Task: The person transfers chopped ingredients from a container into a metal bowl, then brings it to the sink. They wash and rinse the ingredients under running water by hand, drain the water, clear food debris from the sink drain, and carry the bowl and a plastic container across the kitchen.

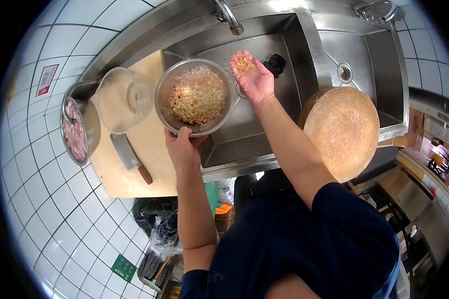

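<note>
Your left hand (182, 144) gripped the metal bowl (163, 93) by its near rim, likely to steady it across the left edge of the sink (258, 133), while your right hand (258, 82), fingers unclenched, cupped chopped bits (244, 65) palm-up, probably against spilling.

Red-edged label (47, 80) and green sign (123, 268) on tiles (77, 41), lettering illegible

Left arm (197, 212) bare below sleeve, running from near to far, slight elbow bend. Left hand (182, 144) at left, closed in grip, thumb on top, other fingers partly hidden. Right arm (294, 137) slanting from near right toward far left, nearly straight. Right hand (256, 82) farther out, palm up, lightly cupped, thumb at right side.
</note>
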Demonstrator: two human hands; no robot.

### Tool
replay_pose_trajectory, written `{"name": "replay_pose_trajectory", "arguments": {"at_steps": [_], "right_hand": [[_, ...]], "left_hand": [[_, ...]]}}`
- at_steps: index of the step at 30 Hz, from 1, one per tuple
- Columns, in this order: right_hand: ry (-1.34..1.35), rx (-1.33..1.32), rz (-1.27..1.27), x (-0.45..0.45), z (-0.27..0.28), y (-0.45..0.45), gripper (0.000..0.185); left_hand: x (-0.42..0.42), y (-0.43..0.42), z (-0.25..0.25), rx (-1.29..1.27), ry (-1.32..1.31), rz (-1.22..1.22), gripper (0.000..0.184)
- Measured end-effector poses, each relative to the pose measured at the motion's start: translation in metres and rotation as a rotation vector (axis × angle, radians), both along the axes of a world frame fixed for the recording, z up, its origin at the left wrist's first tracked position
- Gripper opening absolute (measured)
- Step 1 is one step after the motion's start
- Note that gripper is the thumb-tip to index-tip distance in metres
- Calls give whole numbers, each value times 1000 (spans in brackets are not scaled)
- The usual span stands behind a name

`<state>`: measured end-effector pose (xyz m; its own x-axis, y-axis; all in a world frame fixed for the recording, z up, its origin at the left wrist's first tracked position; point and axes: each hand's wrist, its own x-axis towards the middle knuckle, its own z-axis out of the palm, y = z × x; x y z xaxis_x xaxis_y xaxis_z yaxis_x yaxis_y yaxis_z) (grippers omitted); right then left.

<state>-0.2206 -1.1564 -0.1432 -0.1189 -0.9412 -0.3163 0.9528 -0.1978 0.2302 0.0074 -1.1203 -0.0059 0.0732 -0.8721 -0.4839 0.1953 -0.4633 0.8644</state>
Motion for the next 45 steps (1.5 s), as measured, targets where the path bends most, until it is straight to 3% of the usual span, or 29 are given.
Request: {"name": "replay_pose_trajectory", "arguments": {"at_steps": [5,13,15,17,25,29,31,32,38,39,43,45], "right_hand": [[49,8,146,-13,-30,-1,27],[408,385,295,-22,-29,-4,28],[442,340,378,-31,-67,1,29],[457,447,401,-22,-61,3,30],[476,241,582,48,-31,1,28],[595,226,715,149,40,14,29],[598,65,832,201,68,25,28],[632,-69,867,211,112,26,28],[568,-434,1076,420,232,100,32],[515,-571,1111,442,257,122,33],[246,-841,1331,568,241,172,35],[248,-790,1357,642,177,207,34]], "left_hand": [[12,9,2,55,46,44,58],[47,36,-4,99,172,119,57],[55,44,2,113,179,159,57],[72,55,6,100,227,171,55],[153,136,19,15,292,400,54],[216,202,40,20,254,585,58],[244,242,52,42,222,680,57],[241,265,71,-22,217,716,61],[319,399,67,-44,55,1056,60],[327,435,62,30,-64,987,60],[347,506,62,-61,-15,1320,60],[355,533,64,-101,4,1448,60]]}}
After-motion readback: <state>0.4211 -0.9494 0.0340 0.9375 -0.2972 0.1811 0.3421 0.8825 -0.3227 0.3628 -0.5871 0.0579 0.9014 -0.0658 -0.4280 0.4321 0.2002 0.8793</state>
